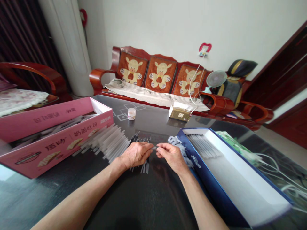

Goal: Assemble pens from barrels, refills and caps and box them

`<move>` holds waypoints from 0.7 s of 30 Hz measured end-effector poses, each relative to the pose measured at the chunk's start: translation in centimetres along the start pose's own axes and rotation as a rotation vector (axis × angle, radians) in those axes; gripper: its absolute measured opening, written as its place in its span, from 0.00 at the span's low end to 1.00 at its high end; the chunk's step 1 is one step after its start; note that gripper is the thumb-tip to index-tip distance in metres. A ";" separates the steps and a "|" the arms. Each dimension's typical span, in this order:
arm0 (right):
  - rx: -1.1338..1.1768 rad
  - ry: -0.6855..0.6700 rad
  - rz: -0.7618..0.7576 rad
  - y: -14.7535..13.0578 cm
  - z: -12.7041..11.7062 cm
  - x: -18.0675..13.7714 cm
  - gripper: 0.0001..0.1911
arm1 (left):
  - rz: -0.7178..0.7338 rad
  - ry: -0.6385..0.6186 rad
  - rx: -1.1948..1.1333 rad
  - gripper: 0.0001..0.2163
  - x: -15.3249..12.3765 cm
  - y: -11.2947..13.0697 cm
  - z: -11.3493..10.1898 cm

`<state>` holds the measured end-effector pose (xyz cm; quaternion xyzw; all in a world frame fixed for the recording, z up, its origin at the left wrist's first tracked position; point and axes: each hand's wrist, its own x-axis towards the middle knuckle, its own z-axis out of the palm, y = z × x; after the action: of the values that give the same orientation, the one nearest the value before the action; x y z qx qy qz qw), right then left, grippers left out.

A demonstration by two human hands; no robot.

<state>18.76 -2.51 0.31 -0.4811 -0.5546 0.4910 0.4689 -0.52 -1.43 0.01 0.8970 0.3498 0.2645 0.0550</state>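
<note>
In from the table (134,204)'s far edge, the left hand (137,154) and right hand (171,156) pinch a tiny pale bit (154,148) between their fingertips (159,150).

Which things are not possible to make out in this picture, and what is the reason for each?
All in the head view:
Small piece between the left hand and right hand: too small, and partly covered by fingertips.
Thin sticks: the left hand covers part of the pile.
Pink box: the picture's left edge cuts it off.
Its contents: the front wall hides the lower part.
</note>
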 end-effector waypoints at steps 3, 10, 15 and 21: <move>-0.092 -0.020 -0.042 0.1 -0.1 0.0 0.14 | 0.008 0.000 0.008 0.13 0.0 0.0 0.0; -0.424 -0.050 -0.149 -0.4 -0.2 -0.6 0.14 | 0.047 -0.033 0.078 0.13 -0.1 0.1 0.0; -0.724 0.049 -0.352 -0.7 0.5 -0.8 0.21 | 0.064 -0.049 0.086 0.14 0.1 0.5 -0.1; -0.614 0.070 -0.187 -0.6 0.3 -0.8 0.26 | 0.064 -0.055 0.098 0.15 0.0 0.2 -0.1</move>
<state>18.52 -3.37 0.82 -0.5636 -0.7021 0.2388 0.3639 -0.43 -1.60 0.20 0.9164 0.3318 0.2237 0.0121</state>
